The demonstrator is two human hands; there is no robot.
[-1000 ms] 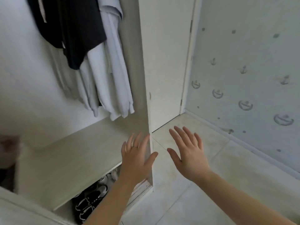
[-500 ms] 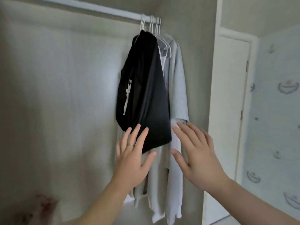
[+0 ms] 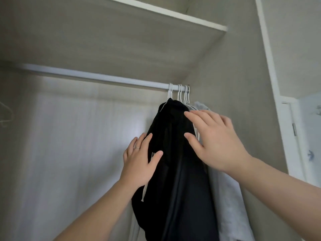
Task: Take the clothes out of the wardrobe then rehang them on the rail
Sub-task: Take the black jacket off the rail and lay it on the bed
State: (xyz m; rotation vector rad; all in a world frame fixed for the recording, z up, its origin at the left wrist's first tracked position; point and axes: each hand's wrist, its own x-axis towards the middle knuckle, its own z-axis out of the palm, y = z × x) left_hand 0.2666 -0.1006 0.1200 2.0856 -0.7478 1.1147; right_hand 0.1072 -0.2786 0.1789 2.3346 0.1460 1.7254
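A black garment point(image 3: 180, 180) hangs from a white hanger at the right end of the wardrobe's white rail point(image 3: 97, 77). Behind it hang pale grey clothes point(image 3: 229, 202) on more white wire hangers point(image 3: 184, 93). My left hand point(image 3: 140, 164), a ring on one finger, has its straight fingers spread against the black garment's left side. My right hand point(image 3: 215, 136) reaches over the garment's shoulder with fingers extended, its fingertips at the fabric near the hanger. Neither hand grips anything.
A shelf point(image 3: 121, 32) runs just above the rail. The wardrobe's side panel point(image 3: 234, 75) stands close to the right of the clothes. An empty hanger point(image 3: 6, 113) shows faintly at the far left. A white door frame point(image 3: 271, 70) rises at the right.
The view has tilted up from the floor to the rail. Both hands rose from below the clothes to the top of the black garment and now touch it.
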